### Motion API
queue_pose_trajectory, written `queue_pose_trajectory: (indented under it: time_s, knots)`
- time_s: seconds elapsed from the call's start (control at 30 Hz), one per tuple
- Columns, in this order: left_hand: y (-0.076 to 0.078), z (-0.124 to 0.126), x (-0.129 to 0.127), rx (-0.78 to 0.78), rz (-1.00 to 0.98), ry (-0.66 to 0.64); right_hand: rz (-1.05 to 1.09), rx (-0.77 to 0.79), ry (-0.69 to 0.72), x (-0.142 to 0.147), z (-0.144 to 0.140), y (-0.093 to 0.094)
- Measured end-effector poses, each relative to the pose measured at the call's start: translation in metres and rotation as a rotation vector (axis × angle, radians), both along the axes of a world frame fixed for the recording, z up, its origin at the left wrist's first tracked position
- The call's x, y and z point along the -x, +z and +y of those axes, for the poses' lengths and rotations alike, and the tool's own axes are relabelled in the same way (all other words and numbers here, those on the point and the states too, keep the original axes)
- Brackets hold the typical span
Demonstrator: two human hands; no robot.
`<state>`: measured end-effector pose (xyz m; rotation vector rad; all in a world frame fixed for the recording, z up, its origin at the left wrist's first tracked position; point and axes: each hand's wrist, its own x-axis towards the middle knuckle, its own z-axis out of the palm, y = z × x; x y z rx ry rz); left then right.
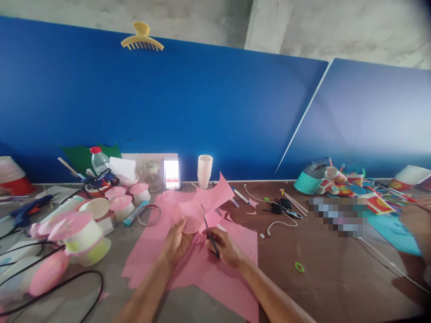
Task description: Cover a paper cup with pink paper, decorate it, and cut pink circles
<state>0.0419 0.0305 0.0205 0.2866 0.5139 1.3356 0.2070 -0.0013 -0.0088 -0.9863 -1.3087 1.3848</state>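
Note:
My left hand (178, 240) pinches the near edge of a pink paper sheet (190, 215), which is raised off the table and has a curved cut edge. In my right hand (225, 246) is a pair of scissors (209, 233) with dark handles, fingers wrapped round them. Its blades point up and away, against the raised paper just right of my left hand. Whether the blades are apart I cannot tell. Under both hands lie several more pink paper sheets (232, 278), loosely stacked.
At left stand paper cups with pink tops (79, 237), a blue glue gun (30, 211) and black cables. A white cup (204, 171) and a glass jar (152, 176) are at the back. Right of the paper lie pens, a white cable (281, 223) and a teal container (308, 179). Another person's arm (415, 224) shows far right.

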Motion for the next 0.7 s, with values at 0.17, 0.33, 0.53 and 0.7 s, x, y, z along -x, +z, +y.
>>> queue_pose_trajectory:
  time_s: [0.17, 0.33, 0.53, 0.7]
  knots:
    - [0.0031, -0.0003, -0.0012, 0.041, 0.009, 0.009, -0.018, 0.018, 0.036, -0.0005, -0.0008, 0.0021]
    - [0.0056, -0.0008, -0.0023, 0.062, 0.030, 0.017, -0.022, 0.022, 0.044, -0.0012, -0.0020, 0.0054]
    - [0.0052, -0.0003, -0.0021, 0.054, 0.029, 0.021, -0.014, 0.015, 0.044, -0.0008, -0.0029, 0.0068]
    - [0.0009, 0.0003, -0.0007, 0.045, 0.015, 0.011, -0.029, 0.028, 0.045, -0.0003, -0.0031, 0.0049]
